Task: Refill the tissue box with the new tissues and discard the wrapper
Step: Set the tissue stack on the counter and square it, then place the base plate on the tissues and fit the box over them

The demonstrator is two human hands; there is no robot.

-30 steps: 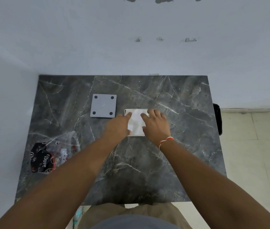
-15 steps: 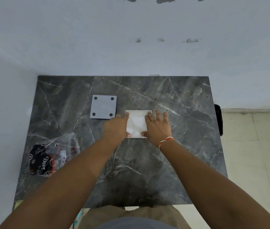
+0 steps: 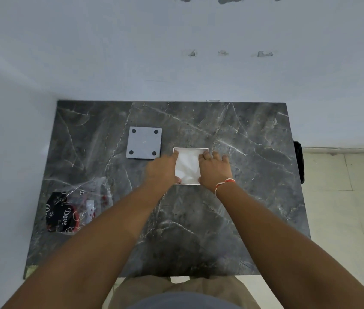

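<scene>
The tissue box point(image 3: 191, 150) sits open on the dark marble surface point(image 3: 199, 219), a little past its middle, with the white tissues point(image 3: 186, 167) filling it to the rim. The left hand point(image 3: 161, 169) lies along the box's left wall, fingers extended and thumb at the near corner; the right hand point(image 3: 215, 169) mirrors it on the right wall, fingertips curled over the far edge onto the tissues. Neither grip is closed on anything — both hands are open, flat, pressing or steadying rather than pinching.

Just left of the box, and apart from it, lies a grey square panel point(image 3: 144, 142) with four dark dots at its corners, probably the box's base or lid. The clear wrapper point(image 3: 74, 206) with its black printed label rests crumpled near the left edge of the surface, well apart from the box.

The tissues look soft and springy; they will likely puff up unless pressed down evenly, so broad flat fingers suit them better than a pinch. The box seems light and stiff-walled, best held by its two opposite sides as it is now. The panel should be rigid and easiest to lift by an edge. The wrapper is thin, crinkly and slippery — a loose bunching grasp in one hand should gather it for discarding.
</scene>
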